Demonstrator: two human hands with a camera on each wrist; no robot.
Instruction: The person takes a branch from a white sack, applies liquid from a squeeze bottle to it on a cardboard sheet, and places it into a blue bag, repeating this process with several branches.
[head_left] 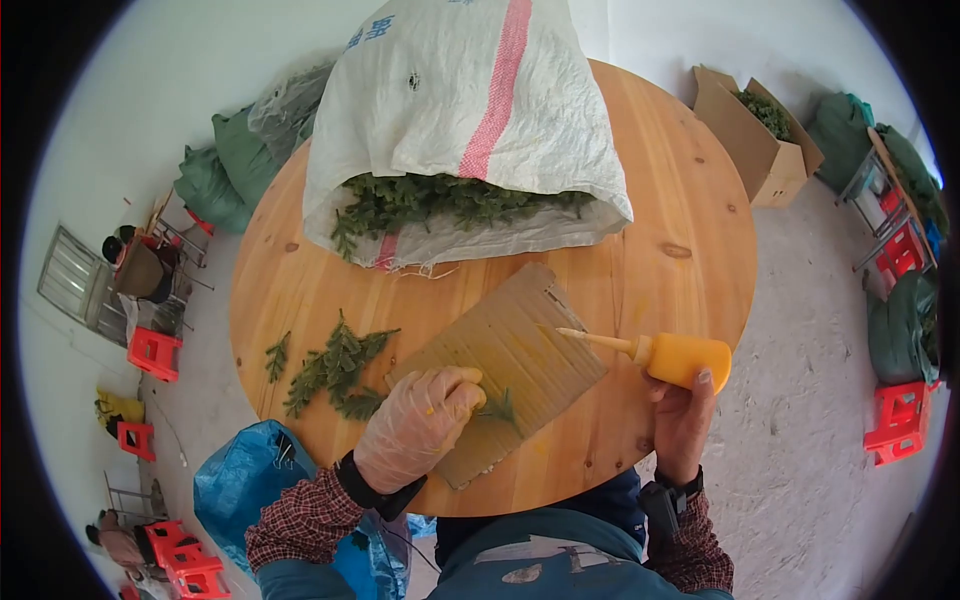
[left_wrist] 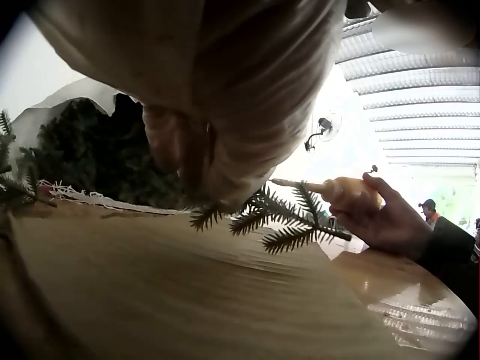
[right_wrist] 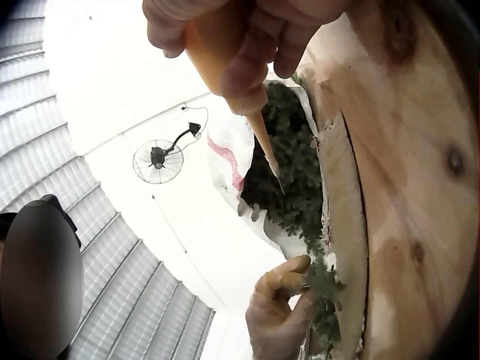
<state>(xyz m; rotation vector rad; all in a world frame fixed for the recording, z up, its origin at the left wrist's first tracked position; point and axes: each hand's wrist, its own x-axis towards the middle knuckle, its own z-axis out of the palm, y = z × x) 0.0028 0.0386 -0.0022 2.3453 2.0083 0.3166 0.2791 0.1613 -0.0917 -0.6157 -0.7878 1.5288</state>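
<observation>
My left hand [head_left: 415, 425], in a thin clear glove, pinches a small green fir sprig [head_left: 497, 408] low over a stained piece of corrugated cardboard [head_left: 535, 345]. In the left wrist view the sprig [left_wrist: 292, 221] fans out below the gloved fingers. My bare right hand [head_left: 683, 425] grips a yellow-orange squeeze bottle [head_left: 690, 360], held on its side with the long nozzle pointing left over the cardboard. From the right wrist view, the bottle's nozzle [right_wrist: 264, 142] tapers to a narrow tip, apart from the sprig. Several loose sprigs [head_left: 340, 365] lie left of the cardboard.
A white woven sack [head_left: 430, 110] with a red stripe lies at the back of the round wooden table [head_left: 690, 290], its mouth full of greenery [head_left: 430, 200]. A blue bag [head_left: 235, 480] hangs at the left front edge. An open carton [head_left: 750, 140] stands beyond the table.
</observation>
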